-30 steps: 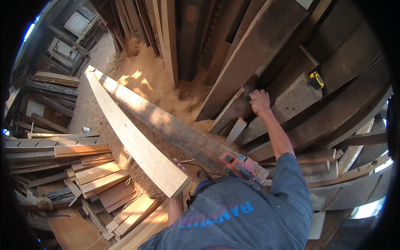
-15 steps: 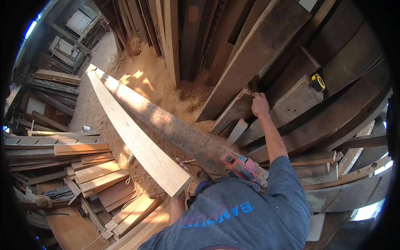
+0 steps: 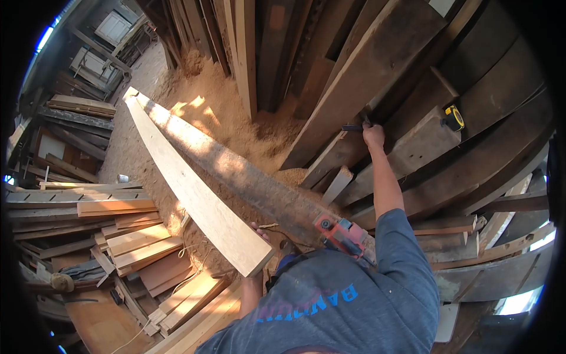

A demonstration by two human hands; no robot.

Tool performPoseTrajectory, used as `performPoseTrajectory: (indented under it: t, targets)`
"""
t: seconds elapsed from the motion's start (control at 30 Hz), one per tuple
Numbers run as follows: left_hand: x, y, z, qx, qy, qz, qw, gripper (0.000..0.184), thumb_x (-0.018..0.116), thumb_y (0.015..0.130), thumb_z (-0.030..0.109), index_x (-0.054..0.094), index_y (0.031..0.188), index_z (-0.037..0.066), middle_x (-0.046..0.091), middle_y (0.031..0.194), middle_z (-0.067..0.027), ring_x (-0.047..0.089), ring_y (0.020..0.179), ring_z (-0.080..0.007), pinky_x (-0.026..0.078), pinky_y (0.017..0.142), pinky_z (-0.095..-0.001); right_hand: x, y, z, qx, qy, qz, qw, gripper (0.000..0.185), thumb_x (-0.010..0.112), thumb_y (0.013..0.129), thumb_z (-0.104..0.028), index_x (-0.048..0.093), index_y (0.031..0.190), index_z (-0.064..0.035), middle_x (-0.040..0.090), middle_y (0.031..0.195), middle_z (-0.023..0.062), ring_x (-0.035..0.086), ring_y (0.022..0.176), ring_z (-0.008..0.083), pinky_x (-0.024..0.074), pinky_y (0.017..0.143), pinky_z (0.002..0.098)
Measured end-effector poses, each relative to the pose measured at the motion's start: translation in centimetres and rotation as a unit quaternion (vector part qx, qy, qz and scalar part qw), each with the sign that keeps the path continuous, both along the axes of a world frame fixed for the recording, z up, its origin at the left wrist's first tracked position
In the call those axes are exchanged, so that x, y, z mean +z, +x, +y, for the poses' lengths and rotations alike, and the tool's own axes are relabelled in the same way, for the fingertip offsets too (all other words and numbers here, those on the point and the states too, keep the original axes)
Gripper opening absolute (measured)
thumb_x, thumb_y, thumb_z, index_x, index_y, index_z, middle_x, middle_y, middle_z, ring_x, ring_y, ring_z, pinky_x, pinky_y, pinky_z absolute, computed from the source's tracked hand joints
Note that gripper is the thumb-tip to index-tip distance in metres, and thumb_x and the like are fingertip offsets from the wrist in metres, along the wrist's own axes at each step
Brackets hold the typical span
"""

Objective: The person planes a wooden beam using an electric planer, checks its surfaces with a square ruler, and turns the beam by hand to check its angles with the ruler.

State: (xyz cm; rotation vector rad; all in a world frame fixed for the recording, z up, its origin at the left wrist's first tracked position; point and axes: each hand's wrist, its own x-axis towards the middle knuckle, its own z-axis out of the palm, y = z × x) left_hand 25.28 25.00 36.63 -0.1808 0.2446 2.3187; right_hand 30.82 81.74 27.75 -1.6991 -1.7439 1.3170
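My left hand (image 3: 259,233) is closed round the near end of a long pale plank (image 3: 197,192), most of the hand being hidden by the wood. The plank stretches away to the upper left, its far end over a darker sawdust-covered board (image 3: 236,171). At the right, my right hand (image 3: 374,135) grips a small dark tool (image 3: 352,127), held above the leaning boards. A red power planer (image 3: 342,236) rests on the near end of the darker board, beside my shirt.
Large dark boards (image 3: 365,82) lean at the upper right. A yellow tape measure (image 3: 454,118) sits on one board's end. Stacked cut planks (image 3: 141,245) lie at the lower left, and sawdust (image 3: 203,97) covers the ground ahead. A small cup (image 3: 122,179) stands left.
My right hand has shifted slightly, and the dark tool has come up from among the boards, now pointing left. My left hand and the pale plank have barely moved.
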Motion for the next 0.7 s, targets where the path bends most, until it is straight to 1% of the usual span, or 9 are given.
performPoseTrajectory:
  t: [0.07, 0.17, 0.27, 0.43, 0.47, 0.5, 0.6, 0.63, 0.7]
  targets:
    - [0.0, -0.1, 0.1, 0.004, 0.006, -0.034, 0.999, 0.065, 0.054, 0.101, 0.049, 0.046, 0.146, 0.003, 0.054, 0.139, -0.0199, 0.055, 0.125, -0.0369, 0.043, 0.11, -0.051, 1.8, -0.5, -1.4, 0.06, 0.133, -0.181, 0.973, 0.047, 0.057, 0.101, -0.04, 0.068, 0.116, 0.0038, 0.072, 0.106, 0.0277, 0.072, 0.1, 0.0414, 0.0566, 0.087, 0.048]
    - [1.3, 0.5, 0.3, 0.025, -0.022, -0.013, 0.999, 0.065, 0.054, 0.101, 0.05, 0.047, 0.147, 0.003, 0.053, 0.141, -0.0201, 0.055, 0.125, -0.0361, 0.044, 0.11, -0.0498, 1.5, -0.1, -1.2, 0.063, 0.096, -0.079, 0.99, 0.062, 0.05, 0.101, -0.049, 0.063, 0.125, 0.0061, 0.065, 0.124, 0.0314, 0.057, 0.125, 0.0472, 0.0451, 0.105, 0.0511]
    - [2.2, 0.6, 0.8, 0.015, 0.006, 0.036, 0.999, 0.067, 0.054, 0.101, 0.051, 0.047, 0.147, 0.003, 0.053, 0.143, -0.0209, 0.055, 0.126, -0.036, 0.045, 0.109, -0.0488, 1.0, 0.3, -2.0, -0.028, 0.135, -0.095, 0.986, 0.06, 0.05, 0.101, -0.047, 0.062, 0.128, 0.0052, 0.064, 0.126, 0.0319, 0.059, 0.122, 0.0473, 0.046, 0.103, 0.0512]
    - [5.8, 0.0, 1.2, -0.026, 0.047, 0.006, 0.999, 0.068, 0.047, 0.104, 0.055, 0.045, 0.149, 0.004, 0.054, 0.143, -0.0213, 0.059, 0.125, -0.0374, 0.048, 0.11, -0.0541, 2.5, 2.3, -7.7, 0.07, 0.232, 0.013, 0.97, 0.052, 0.054, 0.103, -0.04, 0.061, 0.127, 0.0056, 0.065, 0.125, 0.029, 0.062, 0.116, 0.0461, 0.047, 0.101, 0.0502]
    - [7.2, -0.5, 1.5, -0.02, 0.05, 0.012, 0.998, 0.068, 0.046, 0.104, 0.055, 0.044, 0.149, 0.004, 0.053, 0.144, -0.0213, 0.058, 0.126, -0.0378, 0.046, 0.111, -0.0551, 1.3, 2.6, -8.7, 0.123, 0.231, 0.041, 0.964, 0.044, 0.058, 0.102, -0.033, 0.064, 0.122, 0.0052, 0.068, 0.121, 0.0265, 0.065, 0.112, 0.0422, 0.0488, 0.098, 0.046]
    - [8.5, -1.0, 1.8, -0.015, 0.053, 0.017, 0.998, 0.068, 0.045, 0.105, 0.055, 0.043, 0.15, 0.005, 0.053, 0.145, -0.0214, 0.057, 0.127, -0.0382, 0.045, 0.113, -0.056, 1.6, 2.6, -10.9, 0.168, 0.244, 0.097, 0.95, 0.035, 0.059, 0.104, -0.029, 0.066, 0.116, 0.0037, 0.068, 0.095, 0.012, 0.064, 0.089, 0.0213, 0.0501, 0.082, 0.0355]
    - [15.0, -2.9, 3.4, 0.009, 0.085, 0.093, 0.992, 0.069, 0.045, 0.104, 0.058, 0.042, 0.153, 0.008, 0.046, 0.152, -0.0218, 0.049, 0.136, -0.0404, 0.039, 0.117, -0.0603, -0.4, 2.0, -16.3, 0.281, 0.117, 0.156, 0.94, 0.027, 0.059, 0.102, -0.023, 0.07, 0.108, 0.0008, 0.059, 0.075, 0.0, 0.053, 0.07, 0.0082, 0.0465, 0.066, 0.0283]
    - [17.5, -3.4, 3.7, 0.017, 0.139, 0.041, 0.989, 0.098, 0.047, 0.089, 0.077, 0.032, 0.158, 0.009, 0.036, 0.155, -0.0303, 0.047, 0.136, -0.0502, 0.034, 0.115, -0.0692, -1.1, 1.7, -17.6, 0.33, 0.108, 0.126, 0.929, 0.028, 0.061, 0.1, -0.022, 0.07, 0.11, 0.0022, 0.06, 0.077, 0.0012, 0.055, 0.07, 0.0095, 0.047, 0.067, 0.0289]
    - [20.6, -5.6, 3.6, 0.031, 0.089, 0.158, 0.983, 0.088, 0.042, 0.095, 0.073, 0.035, 0.156, 0.009, 0.039, 0.154, -0.0263, 0.054, 0.131, -0.0428, 0.039, 0.113, -0.0633, 3.2, 1.6, -21.8, 0.416, 0.094, 0.049, 0.903, 0.03, 0.064, 0.096, -0.021, 0.071, 0.113, 0.0026, 0.074, 0.108, 0.0205, 0.072, 0.104, 0.0293, 0.0533, 0.091, 0.0382]
